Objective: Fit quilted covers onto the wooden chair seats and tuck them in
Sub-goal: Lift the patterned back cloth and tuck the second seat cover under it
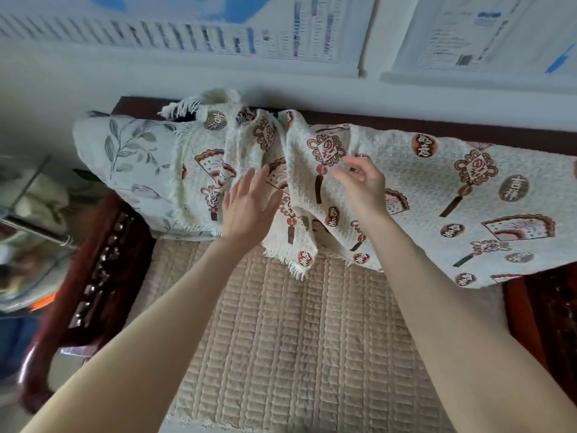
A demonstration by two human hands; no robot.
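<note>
A beige quilted cover (290, 332) lies flat over the seat of a dark wooden chair (93, 270). Over the chair's back hangs a cream fringed throw (437, 195) with red-brown fan and knot patterns, bunched into folds at its middle. My left hand (246, 207) reaches forward with fingers straight, close to or touching the folds. My right hand (362, 182) hovers over the throw with fingers loosely bent and holds nothing.
A leaf-patterned cushion (125, 157) leans at the back left of the seat. The chair's carved wooden armrest (549, 317) borders the right side. A glass side table (28, 214) with clutter stands to the left. Wall charts (312, 32) hang above the chair.
</note>
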